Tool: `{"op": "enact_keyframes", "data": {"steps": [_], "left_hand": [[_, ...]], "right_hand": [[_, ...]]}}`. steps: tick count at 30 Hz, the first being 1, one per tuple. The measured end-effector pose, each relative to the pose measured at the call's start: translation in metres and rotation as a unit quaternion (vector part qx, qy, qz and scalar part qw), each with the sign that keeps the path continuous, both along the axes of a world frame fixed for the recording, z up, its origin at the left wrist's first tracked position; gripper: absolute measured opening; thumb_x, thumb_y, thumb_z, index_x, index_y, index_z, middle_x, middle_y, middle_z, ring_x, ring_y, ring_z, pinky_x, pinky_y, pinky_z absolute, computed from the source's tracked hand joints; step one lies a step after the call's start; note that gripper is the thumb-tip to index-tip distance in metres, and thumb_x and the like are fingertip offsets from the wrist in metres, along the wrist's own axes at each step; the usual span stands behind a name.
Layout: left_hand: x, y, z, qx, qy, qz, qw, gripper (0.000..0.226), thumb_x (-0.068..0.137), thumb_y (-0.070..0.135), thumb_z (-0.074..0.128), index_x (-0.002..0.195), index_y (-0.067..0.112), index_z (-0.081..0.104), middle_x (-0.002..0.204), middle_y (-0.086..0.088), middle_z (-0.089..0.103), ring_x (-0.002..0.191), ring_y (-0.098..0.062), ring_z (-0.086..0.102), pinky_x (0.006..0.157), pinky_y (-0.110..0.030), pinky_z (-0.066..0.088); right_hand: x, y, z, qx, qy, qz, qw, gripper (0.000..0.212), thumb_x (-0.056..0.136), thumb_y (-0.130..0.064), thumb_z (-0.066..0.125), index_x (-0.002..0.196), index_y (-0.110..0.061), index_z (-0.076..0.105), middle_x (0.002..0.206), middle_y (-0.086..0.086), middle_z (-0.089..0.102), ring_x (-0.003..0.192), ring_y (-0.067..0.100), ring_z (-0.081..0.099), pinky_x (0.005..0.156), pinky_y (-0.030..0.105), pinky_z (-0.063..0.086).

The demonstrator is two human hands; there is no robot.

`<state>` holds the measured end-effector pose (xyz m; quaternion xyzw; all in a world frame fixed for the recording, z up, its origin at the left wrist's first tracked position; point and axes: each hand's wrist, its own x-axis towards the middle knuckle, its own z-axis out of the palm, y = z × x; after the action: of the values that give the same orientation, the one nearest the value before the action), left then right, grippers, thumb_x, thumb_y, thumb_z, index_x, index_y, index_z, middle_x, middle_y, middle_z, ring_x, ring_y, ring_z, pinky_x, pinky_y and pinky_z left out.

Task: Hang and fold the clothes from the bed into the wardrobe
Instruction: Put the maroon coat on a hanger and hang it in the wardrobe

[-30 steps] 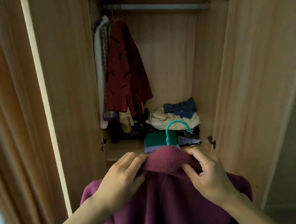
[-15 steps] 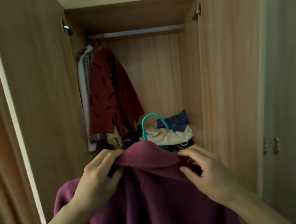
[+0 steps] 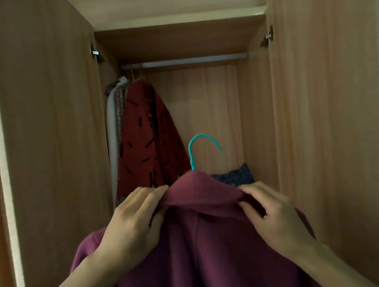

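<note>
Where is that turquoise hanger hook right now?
In the head view the turquoise hanger hook pokes up from the maroon garment's collar, centre frame, between the left hand and right hand, well below the wardrobe rail.

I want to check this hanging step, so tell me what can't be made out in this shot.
All in the head view:
- Teal hanger: only its hook shows; the maroon coat covers the rest.
- Coat's lower part: cut off by the bottom edge.
- Folded pile: mostly hidden behind the collar.
- Garments left of the red jacket: squeezed together and dim.
- Left hand fingertips: tucked under the collar.
</note>
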<state>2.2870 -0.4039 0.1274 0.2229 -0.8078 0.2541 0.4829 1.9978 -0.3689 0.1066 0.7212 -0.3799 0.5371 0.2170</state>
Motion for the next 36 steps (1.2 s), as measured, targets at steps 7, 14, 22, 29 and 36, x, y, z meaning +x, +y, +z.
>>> {"op": "enact_keyframes", "data": {"steps": [7, 14, 22, 29, 36], "left_hand": [[0.028, -0.064, 0.038, -0.03, -0.012, -0.002, 0.999, 0.036, 0.087, 0.008, 0.065, 0.121, -0.004, 0.064, 0.107, -0.009, 0.066, 0.096, -0.024, 0.064, 0.087, -0.034, 0.052], [0.031, -0.116, 0.047, 0.036, -0.061, 0.009, 0.997, 0.081, 0.069, 0.022, 0.088, 0.139, 0.006, 0.051, 0.126, -0.001, 0.057, 0.113, -0.02, 0.056, 0.099, -0.032, 0.045], [-0.022, -0.173, 0.049, 0.064, 0.018, 0.014, 0.998, 0.043, 0.095, 0.039, 0.054, 0.129, 0.013, 0.061, 0.114, 0.008, 0.063, 0.108, -0.012, 0.061, 0.092, -0.037, 0.051], [-0.065, -0.227, 0.058, 0.043, 0.033, 0.055, 0.997, 0.03, 0.094, 0.027, 0.054, 0.115, 0.01, 0.068, 0.099, 0.007, 0.065, 0.09, -0.008, 0.063, 0.079, -0.029, 0.051], [-0.083, -0.275, 0.073, 0.054, 0.032, 0.048, 0.997, 0.025, 0.087, 0.025, 0.067, 0.11, 0.014, 0.07, 0.097, 0.013, 0.066, 0.089, -0.002, 0.064, 0.078, -0.019, 0.049]], "right_hand": [[0.026, -0.064, 0.049, -0.055, -0.017, -0.018, 0.998, 0.024, 0.084, 0.001, 0.073, 0.106, -0.005, 0.071, 0.094, -0.002, 0.069, 0.086, 0.007, 0.065, 0.079, 0.021, 0.051], [0.019, -0.124, 0.056, -0.068, -0.05, 0.002, 0.996, 0.019, 0.084, -0.004, 0.073, 0.102, -0.01, 0.071, 0.091, -0.009, 0.07, 0.086, 0.001, 0.065, 0.073, 0.01, 0.049], [-0.026, -0.211, 0.047, -0.057, -0.07, 0.049, 0.995, 0.022, 0.084, -0.004, 0.074, 0.103, -0.013, 0.071, 0.092, -0.012, 0.069, 0.088, -0.005, 0.064, 0.073, 0.004, 0.045], [-0.058, -0.287, 0.046, -0.051, -0.099, 0.096, 0.989, 0.024, 0.082, -0.002, 0.075, 0.102, -0.016, 0.071, 0.091, -0.017, 0.067, 0.089, -0.007, 0.063, 0.07, 0.002, 0.044], [-0.073, -0.345, 0.058, -0.058, -0.096, 0.108, 0.988, 0.025, 0.082, -0.003, 0.076, 0.102, -0.016, 0.072, 0.092, -0.025, 0.063, 0.09, -0.007, 0.063, 0.07, 0.005, 0.046]]}}
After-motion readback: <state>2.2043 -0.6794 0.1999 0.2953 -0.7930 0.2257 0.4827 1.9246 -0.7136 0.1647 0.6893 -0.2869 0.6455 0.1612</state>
